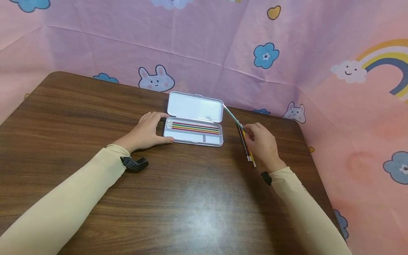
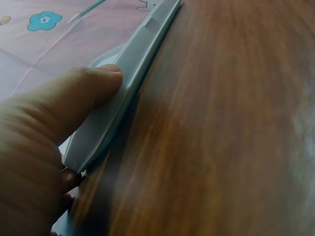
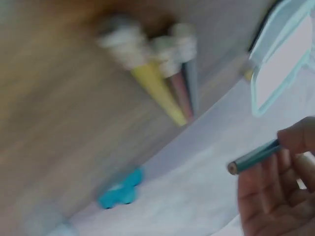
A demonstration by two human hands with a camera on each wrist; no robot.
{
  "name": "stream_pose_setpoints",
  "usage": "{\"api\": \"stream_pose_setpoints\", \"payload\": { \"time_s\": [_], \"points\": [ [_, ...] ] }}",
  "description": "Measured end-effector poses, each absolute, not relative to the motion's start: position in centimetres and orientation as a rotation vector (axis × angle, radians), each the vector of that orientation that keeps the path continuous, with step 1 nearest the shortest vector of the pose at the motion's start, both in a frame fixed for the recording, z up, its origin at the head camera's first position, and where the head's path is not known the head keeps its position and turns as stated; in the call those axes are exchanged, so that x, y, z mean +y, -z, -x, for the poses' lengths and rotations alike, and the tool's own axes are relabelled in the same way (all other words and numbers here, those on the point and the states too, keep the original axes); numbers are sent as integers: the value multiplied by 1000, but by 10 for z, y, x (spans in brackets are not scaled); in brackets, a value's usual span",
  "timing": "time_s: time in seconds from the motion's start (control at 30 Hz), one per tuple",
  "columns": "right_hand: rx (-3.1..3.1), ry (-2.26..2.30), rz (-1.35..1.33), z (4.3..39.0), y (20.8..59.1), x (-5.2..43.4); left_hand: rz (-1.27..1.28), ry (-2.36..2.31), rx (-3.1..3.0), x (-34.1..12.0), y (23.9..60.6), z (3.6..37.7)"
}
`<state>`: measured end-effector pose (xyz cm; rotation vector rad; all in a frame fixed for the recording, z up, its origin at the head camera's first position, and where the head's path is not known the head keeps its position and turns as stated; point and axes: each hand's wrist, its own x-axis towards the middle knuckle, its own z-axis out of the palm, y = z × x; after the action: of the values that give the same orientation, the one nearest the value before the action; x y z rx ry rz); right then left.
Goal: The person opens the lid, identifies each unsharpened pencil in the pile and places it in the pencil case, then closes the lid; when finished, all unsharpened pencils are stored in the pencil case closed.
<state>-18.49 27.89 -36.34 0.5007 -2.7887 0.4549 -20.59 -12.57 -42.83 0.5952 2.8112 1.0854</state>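
A white pencil case (image 1: 185,136) lies with its lid (image 1: 195,107) raised at the back. Several pencils (image 1: 194,128), red, green and yellow among them, lie side by side in its long rear compartment. My left hand (image 1: 145,131) grips the case's left end, thumb on the front wall (image 2: 110,96) and fingers round toward the back corner. Between thumb and fingers, my right hand (image 1: 264,143) pinches a teal pencil (image 1: 232,115), held tilted in the air right of the case. Below that hand several loose pencils (image 1: 244,146) lie on the table, partly hidden by it.
The case stands near the back of the brown wooden table (image 1: 178,198). A pink patterned cloth (image 1: 204,53) hangs behind the table and along its right side. Two small compartments lie along the case's front.
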Motion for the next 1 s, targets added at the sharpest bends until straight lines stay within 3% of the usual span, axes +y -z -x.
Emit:
{"api": "stream_pose_setpoints", "payload": {
  "time_s": [0.37, 1.0],
  "points": [
    [-2785, -199, -894, 207, 374, 188, -626, -1084, 2818, -128, 431, 206],
    [-2895, -50, -1024, 227, 382, 162, -618, -1083, 2819, -128, 430, 207]
  ]
}}
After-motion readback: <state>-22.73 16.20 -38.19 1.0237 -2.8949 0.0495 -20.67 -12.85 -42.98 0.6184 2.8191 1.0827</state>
